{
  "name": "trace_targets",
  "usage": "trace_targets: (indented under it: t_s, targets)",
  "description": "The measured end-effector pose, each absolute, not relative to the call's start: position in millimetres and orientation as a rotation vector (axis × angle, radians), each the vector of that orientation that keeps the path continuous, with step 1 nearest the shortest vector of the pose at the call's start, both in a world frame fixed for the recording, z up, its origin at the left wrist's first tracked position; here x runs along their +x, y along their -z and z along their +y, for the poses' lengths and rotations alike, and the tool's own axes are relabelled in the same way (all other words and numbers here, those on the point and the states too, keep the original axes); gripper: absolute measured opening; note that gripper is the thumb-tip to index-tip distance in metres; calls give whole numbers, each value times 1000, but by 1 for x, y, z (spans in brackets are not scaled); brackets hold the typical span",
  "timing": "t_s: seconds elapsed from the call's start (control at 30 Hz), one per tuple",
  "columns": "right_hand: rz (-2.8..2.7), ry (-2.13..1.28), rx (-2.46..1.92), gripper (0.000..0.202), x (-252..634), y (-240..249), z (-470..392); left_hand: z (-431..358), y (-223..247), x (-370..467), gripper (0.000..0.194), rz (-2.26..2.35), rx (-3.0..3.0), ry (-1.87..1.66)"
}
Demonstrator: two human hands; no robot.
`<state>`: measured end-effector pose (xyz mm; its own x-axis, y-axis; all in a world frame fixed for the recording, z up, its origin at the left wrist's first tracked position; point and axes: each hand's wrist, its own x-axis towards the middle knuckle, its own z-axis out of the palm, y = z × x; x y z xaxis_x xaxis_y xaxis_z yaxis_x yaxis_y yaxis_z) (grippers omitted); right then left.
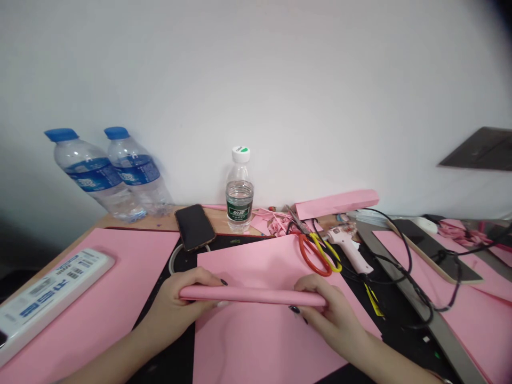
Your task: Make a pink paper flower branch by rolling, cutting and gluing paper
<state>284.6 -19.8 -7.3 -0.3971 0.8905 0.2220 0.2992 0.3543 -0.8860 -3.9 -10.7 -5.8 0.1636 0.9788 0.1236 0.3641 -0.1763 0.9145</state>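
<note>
Crosswise, the roll [252, 295] spans left grip [173, 300] to right grip [335, 312]. Each holds one end, above a sheet [248, 346].

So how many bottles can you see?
3. A clear plastic bottle with a blue cap is at far left; another clear, blue-capped plastic bottle is just right of it; a clear plastic bottle with a white cap stands near the middle.
</note>
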Motion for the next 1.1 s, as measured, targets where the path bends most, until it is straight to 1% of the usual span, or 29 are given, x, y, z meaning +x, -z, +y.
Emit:
trace_targets:
  t_s: [0.3,0.53,0.7,0.83,0.93,1.1]
  targets:
    - [-1851,-1045,-1075,4,285,11,-19,-10,0,-1,10,1236,1609,-1006]
    - [-1863,-1039,-1087,3,285,7,-19,-11,-3,-1,5,1246,1585,-962]
    - [-1827,-1092,-1106,2,284,7,-20,-10,-4,-1,5,1282,1557,-930]
    - [-1730,-953,-1112,5,283,5,-17,-7,-6,-1,3,1237,1589,-885]
    - [-1613,-846,-1114,11,283,5,-14,-6,-8,0,11,1170,1619,-801]
    - [-1516,-816,-1167,20,287,8,-10,-8,-12,2,27,995,1605,-543]
